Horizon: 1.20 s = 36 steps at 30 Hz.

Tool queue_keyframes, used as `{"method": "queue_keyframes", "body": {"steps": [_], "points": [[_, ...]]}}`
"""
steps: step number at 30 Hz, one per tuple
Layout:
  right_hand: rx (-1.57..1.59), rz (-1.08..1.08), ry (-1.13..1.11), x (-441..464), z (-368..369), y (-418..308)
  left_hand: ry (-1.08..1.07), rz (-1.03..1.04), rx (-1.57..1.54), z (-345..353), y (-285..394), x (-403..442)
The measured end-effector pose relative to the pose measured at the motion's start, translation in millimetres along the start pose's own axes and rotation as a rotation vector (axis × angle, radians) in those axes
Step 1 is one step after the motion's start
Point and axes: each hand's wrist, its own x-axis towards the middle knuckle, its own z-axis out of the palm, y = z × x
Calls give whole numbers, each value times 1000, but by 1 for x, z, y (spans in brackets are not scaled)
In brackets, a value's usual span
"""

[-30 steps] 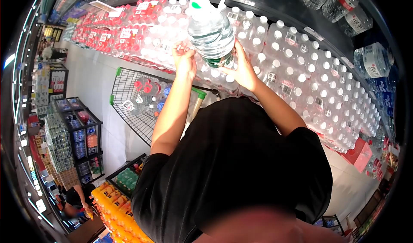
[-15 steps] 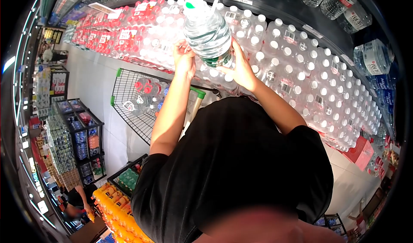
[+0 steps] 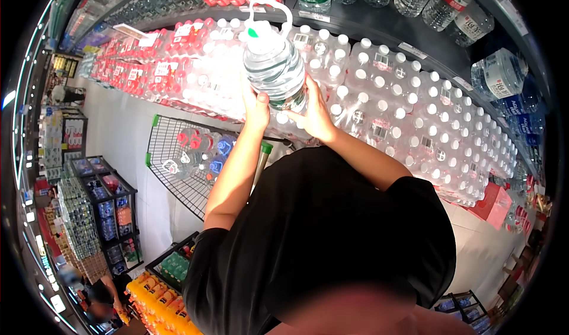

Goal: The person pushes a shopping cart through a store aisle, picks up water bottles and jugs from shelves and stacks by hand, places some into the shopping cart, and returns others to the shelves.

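Note:
A large clear water jug (image 3: 274,71) with a white carry handle and a green mark at its cap is held up in front of me, between both hands. My left hand (image 3: 256,108) presses against its left side, thumb showing and the other fingers partly lost in glare. On the right side, near the base, my right hand (image 3: 317,117) grips it with fingers along the wall. Behind and beneath the jug lie packs of white-capped water bottles (image 3: 379,92).
A shopping cart (image 3: 172,181) holding several bottles stands at my left. Red-capped bottle packs (image 3: 142,68) line the far left. Ahead runs a dark shelf (image 3: 355,18) with large bottles. Orange drink packs (image 3: 160,302) are stacked lower left, near another person (image 3: 106,293).
My left hand has closed in from loosely curled fingers to contact with the jug. The jug and both hands sit slightly left and lower in view, which has itself shifted.

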Motion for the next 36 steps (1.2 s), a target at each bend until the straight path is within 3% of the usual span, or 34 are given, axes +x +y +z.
{"method": "queue_keyframes", "body": {"steps": [3,6,9,11,13,15,19,22,23,25,26,29,32,35,36], "points": [[21,-34,-118,10,-15,-11,-1,14,0,7,-1,7],[-4,-201,-64,49,-45,-39,16,27,20,32,28,9],[-42,-618,77,106,-72,-100,-40,27,-30,33,26,8],[-204,-712,-71,124,-78,-139,-64,-8,17,26,27,4],[-150,-568,-159,134,-62,-139,-78,-36,69,19,29,4],[165,-266,-367,142,-54,-126,-91,-68,109,16,28,3],[-22,-399,-353,149,-52,-122,-172,-81,100,20,40,0],[-76,-394,-362,151,-56,-115,-152,-77,316,22,33,-9],[123,-288,-398,150,-54,-115,-128,-102,306,24,30,-14],[164,-112,-447,143,-56,-117,-172,-131,324,27,32,-11],[241,-59,-435,137,-60,-121,-175,-142,297,29,32,-12],[182,-183,-272,124,-66,-119,-209,-159,298,36,42,-11],[248,-112,-158,124,-82,-116,-300,-198,369,42,61,0],[402,-68,-20,138,-106,-102,-340,115,850,43,82,8],[364,-41,42,143,-118,-102,-296,113,749,34,71,4]]}}
